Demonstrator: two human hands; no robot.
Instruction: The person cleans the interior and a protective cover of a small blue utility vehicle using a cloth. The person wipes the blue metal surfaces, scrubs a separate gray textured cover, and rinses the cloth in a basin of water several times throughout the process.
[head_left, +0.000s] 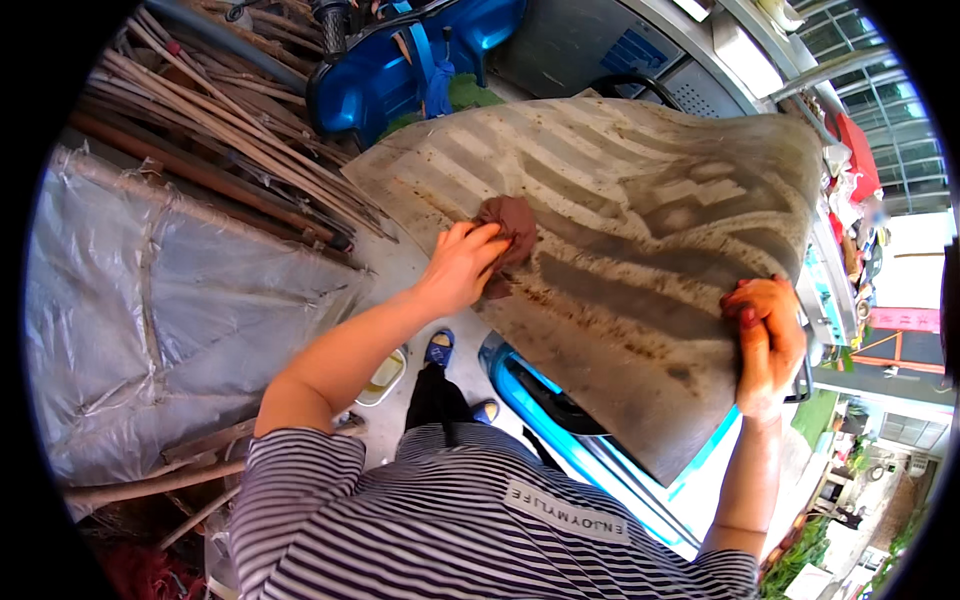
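Observation:
A large, stained, bendy floor mat (600, 300) with raised stripes and dark spots lies in front of me, curved over a blue vehicle. My left hand (469, 262) presses a brown cloth (514, 232) against the mat's near left part, with its fingers closed on the cloth. At the mat's right edge, my right hand (769, 330) grips the rim, its fingers reddish and wet-looking. The mat's underside is mostly hidden.
Wooden poles (225, 112) and a plastic-covered frame (202, 285) are at the left. A blue scooter body (375, 82) stands beyond the mat. Near my slippered feet (440, 347) is a pale basin (384, 379). A metal cabinet (570, 52) stands behind.

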